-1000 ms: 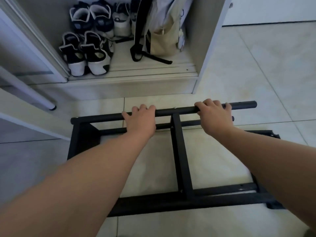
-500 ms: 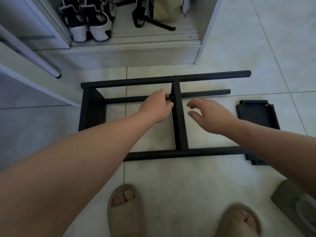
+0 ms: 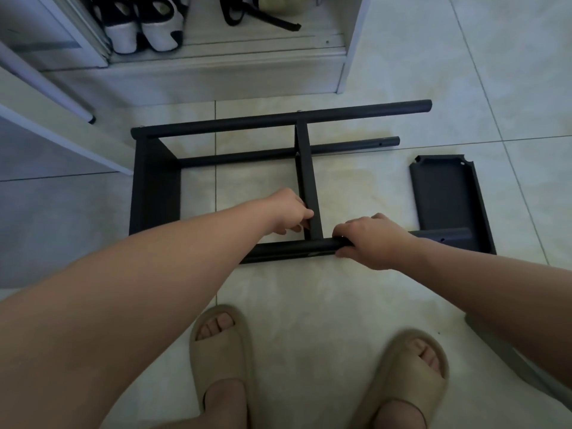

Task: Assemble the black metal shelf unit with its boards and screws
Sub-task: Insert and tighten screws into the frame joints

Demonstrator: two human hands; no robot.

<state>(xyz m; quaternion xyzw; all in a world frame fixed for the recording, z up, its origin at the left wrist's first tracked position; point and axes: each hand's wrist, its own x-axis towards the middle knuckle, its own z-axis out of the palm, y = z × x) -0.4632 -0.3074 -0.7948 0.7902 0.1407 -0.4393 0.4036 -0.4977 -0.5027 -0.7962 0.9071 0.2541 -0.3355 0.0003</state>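
Black frame (image 3: pixel 278 120) lies on the floor, centre. Left hand (image 3: pixel 291 212) grip curled on middle crossbar (image 3: pixel 305 168); right hand (image 3: pixel 371 239) grip wraps near tube (image 3: pixel 288 247). Risk: an uneven lift could rack the unfinished frame and hit the loose panel (image 3: pixel 445 193) at 3 o'clock.

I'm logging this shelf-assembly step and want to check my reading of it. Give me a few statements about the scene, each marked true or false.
1. The right hand grips the near tube. True.
2. The left hand lies flat on the floor. False: it holds the middle crossbar.
3. A loose black panel lies on the tiles, right of the frame. True.
4. The frame stands upright. False: it lies on the floor.
5. The person is barefoot. False: they wear tan slides.
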